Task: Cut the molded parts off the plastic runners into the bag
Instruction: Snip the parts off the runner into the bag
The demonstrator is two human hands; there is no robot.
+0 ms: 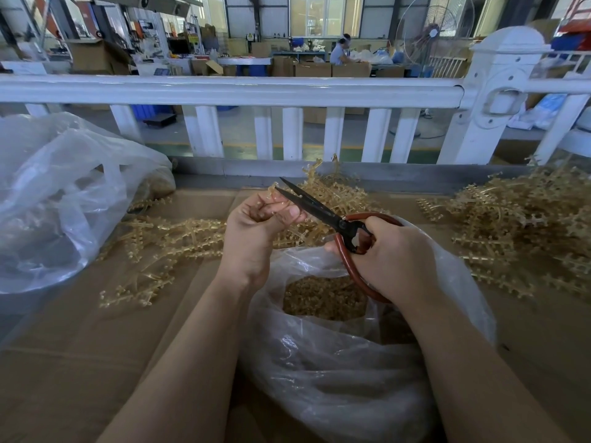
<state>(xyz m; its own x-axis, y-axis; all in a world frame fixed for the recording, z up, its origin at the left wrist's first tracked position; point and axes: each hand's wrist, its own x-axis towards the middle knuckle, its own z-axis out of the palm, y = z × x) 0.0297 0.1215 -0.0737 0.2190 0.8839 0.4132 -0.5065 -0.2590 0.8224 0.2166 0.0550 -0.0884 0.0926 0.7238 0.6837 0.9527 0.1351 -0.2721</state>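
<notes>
Amber plastic runner [277,195] sits pinched in our left hand [256,228], fingers curled round its stem, held up above the open mouth of the clear bag [335,356]. Our right hand [396,260] grips the red handles of the scissors [323,212]; the black blades stand parted, their tips at the runner just beyond our left fingertips. To do this cut well, we judge the blades should close right at the gate where each small part joins the runner, flush, so no stub is left, and the work should hang over the bag mouth so the part drops onto the cut parts [323,297] already inside. We should keep the thumb behind the blade line. A part could spring sideways onto the cardboard worktop [96,362]. Outward: a heap of runners [166,238] lies left of the bag, another heap [518,228] toward the worktop's right edge, a second plastic bag [54,199] at its far left corner, a white railing [243,91] beyond.
</notes>
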